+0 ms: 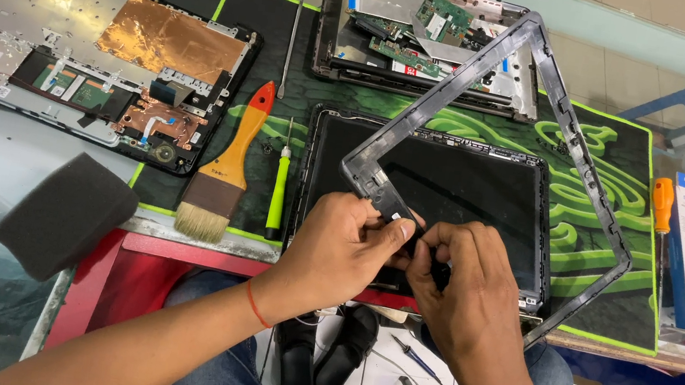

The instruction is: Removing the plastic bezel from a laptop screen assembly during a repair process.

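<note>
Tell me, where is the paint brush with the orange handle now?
In the head view, the paint brush lies on the mat, left of the green screwdriver and of both hands.

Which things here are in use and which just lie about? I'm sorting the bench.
In use: left hand and right hand gripping the grey screen bezel, over the screen panel.
Lying about: paintbrush, green screwdriver, black sponge, opened laptop base.

My left hand (344, 242) and right hand (460, 276) meet in front of me, fingertips pinched close together, knuckles up. Both forearms reach in from below, bare, angling toward each other. A thin red band circles my left wrist.
</note>
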